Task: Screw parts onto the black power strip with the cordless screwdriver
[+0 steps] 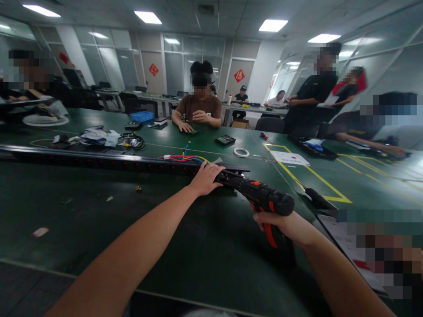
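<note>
My right hand [284,225] is wrapped round the grip of a black and orange electric screwdriver [261,196]. Its nose points left at the end of a long black strip [99,159] that runs across the green table [99,220]. My left hand [206,178] rests on that end of the strip, fingers curled over it and touching the tool's tip. Red, blue and yellow wires [183,158] come out of the strip just behind my left hand.
A white tape roll [241,152], a small green device [225,140], a paper sheet [291,157] and yellow floor-style markings lie beyond. A person sits across the table, others at the right and left. A blue bin [142,116] and cable clutter sit at the far left.
</note>
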Demonstrator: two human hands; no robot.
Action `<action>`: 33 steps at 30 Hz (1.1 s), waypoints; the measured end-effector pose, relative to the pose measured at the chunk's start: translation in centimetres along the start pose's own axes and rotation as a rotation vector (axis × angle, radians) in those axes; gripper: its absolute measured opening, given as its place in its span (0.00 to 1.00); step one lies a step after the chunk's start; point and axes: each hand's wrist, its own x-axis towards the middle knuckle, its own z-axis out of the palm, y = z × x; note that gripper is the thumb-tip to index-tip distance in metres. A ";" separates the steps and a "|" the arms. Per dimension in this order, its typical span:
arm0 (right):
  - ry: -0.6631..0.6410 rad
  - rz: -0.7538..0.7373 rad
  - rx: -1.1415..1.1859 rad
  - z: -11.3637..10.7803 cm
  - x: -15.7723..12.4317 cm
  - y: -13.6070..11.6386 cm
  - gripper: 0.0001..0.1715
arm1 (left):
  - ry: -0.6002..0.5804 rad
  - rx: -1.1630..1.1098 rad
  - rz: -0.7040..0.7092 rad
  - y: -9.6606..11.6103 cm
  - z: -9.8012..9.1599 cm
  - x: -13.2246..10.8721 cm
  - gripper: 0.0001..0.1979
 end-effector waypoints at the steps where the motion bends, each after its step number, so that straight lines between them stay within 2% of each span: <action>1: -0.001 0.004 0.000 0.0 0.0 0.0 0.19 | 0.002 -0.001 0.001 0.0 0.0 0.0 0.33; 14: 0.018 0.023 -0.023 0.0 0.1 0.0 0.22 | -0.001 0.005 0.005 -0.1 0.1 0.0 0.32; 33: 0.011 0.034 -0.027 -0.1 0.1 0.2 0.21 | -0.003 -0.006 0.001 -0.1 0.0 -0.1 0.32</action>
